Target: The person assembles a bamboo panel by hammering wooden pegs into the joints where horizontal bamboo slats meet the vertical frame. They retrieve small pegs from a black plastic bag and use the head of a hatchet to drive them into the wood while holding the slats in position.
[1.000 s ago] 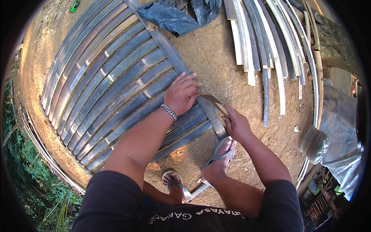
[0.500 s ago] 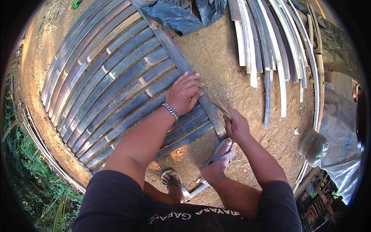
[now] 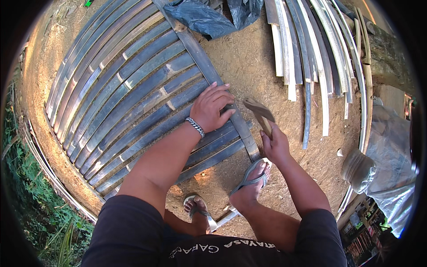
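From the head camera: the left hand [image 3: 211, 108] steadies the dark crosspiece [image 3: 201, 57], fingers slightly spread; whether they pinch anything is hard to tell. Left of it lies the slatted panel [image 3: 129, 83]; right, the right hand's [image 3: 276, 143] fingers wrap a hammer-like tool [image 3: 259, 109]. Hammering seems in hand; another blow calls for careful aim.

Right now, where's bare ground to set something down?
Bare soil shows between the slatted panel and loose strips, below the dark sheet; another patch lies between the right forearm and plastic container. Crowded: the panel's edge by the left hand, tool and foot.
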The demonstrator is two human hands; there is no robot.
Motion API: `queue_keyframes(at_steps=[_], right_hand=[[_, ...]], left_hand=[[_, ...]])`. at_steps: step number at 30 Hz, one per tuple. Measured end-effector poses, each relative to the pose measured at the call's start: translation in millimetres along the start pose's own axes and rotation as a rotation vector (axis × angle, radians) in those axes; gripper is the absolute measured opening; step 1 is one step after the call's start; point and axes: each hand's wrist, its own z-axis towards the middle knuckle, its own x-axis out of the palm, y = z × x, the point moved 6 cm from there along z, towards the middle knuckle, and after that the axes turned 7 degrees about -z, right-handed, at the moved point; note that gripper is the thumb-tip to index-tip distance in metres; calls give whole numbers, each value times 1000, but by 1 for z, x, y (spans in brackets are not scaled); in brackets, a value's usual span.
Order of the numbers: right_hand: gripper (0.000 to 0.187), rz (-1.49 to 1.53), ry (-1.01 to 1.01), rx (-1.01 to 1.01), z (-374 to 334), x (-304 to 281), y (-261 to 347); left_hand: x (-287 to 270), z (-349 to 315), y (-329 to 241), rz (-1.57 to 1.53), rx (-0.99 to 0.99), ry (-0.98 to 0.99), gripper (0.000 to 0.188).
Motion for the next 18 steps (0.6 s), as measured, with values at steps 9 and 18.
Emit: queue_keyframes(at_steps=[9, 18], right_hand=[[35, -63, 53, -48, 6, 6, 12], [35, -123, 124, -50, 4, 5, 13]], left_hand=[[2, -9, 7, -4, 28, -74, 92], [3, -9, 4, 21, 37, -58, 96]])
